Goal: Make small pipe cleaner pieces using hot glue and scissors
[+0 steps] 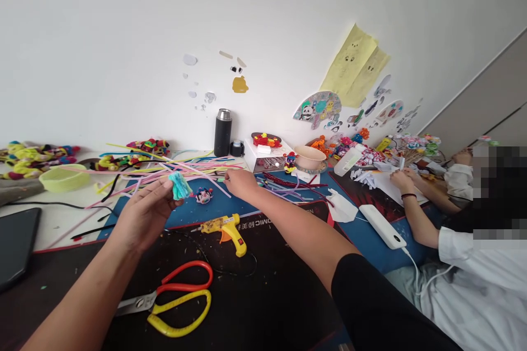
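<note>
My left hand [150,211] is closed on a small fuzzy turquoise bundle [180,186], pinched between thumb and fingers above the mat. Stretched forward, my right hand [242,184] has its fingers bent together beside the pile of pipe cleaners [193,167]. A small light green bit shows at its fingertips; what it is stays unclear. Between the two hands sits a small blue, white and red figure [203,196]. Closer to me lie a yellow hot glue gun [224,228] and scissors [181,288] with one red and one yellow handle.
A black thermos [223,134] stands against the wall. Around the table are a light green bowl [65,178], a beige bowl [310,158], a white power bank [382,226] with a cable, and a dark phone or tablet [16,244]. At right, a co-worker's hands [405,180] handle paper strips.
</note>
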Demonstrator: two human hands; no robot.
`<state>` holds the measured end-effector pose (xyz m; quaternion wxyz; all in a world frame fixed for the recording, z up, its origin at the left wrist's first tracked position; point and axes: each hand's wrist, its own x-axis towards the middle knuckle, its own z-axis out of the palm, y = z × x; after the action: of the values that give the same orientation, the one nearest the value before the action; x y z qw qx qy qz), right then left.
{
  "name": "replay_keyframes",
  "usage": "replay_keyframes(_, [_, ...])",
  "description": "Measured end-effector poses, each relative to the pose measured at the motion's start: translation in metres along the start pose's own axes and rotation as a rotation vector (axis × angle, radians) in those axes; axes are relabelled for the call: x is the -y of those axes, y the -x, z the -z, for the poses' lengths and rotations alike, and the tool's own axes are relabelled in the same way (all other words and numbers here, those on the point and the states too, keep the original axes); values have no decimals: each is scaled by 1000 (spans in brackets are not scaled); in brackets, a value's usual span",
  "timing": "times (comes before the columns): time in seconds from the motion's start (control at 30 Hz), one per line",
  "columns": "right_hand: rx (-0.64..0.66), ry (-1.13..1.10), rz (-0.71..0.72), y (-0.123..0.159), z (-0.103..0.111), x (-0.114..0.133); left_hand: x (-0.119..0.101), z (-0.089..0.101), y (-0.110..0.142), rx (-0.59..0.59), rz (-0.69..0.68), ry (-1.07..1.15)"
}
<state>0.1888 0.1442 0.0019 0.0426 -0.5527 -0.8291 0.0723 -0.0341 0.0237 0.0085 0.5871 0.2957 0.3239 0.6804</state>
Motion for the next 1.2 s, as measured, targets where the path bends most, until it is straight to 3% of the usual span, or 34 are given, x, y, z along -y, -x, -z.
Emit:
replay_keyframes(0.27, [-12,-32,-6,-9,-8,-2,-3,-8,4,-21,-2,-15])
replay_keyframes(0.5, [-86,-210,-25,5,-5,4,-1,-4,3,-60,-8,-19])
replay_keyframes(0.73, [-169,-541,-8,35,-4,12,4,-2,0,-112,1,-52])
replay_keyframes(0.87, [-125,-1032,84,54,-5,23,9,-3,-1,-110,8,-102])
replay_keyframes(1.0, [-42,-1346,119,65,-6,38,15,-5,-1,-104,-4,-153])
replay_keyframes(1.2, [-14,-1510,116,68,-14,43,22,-7,3,-70,15,-251])
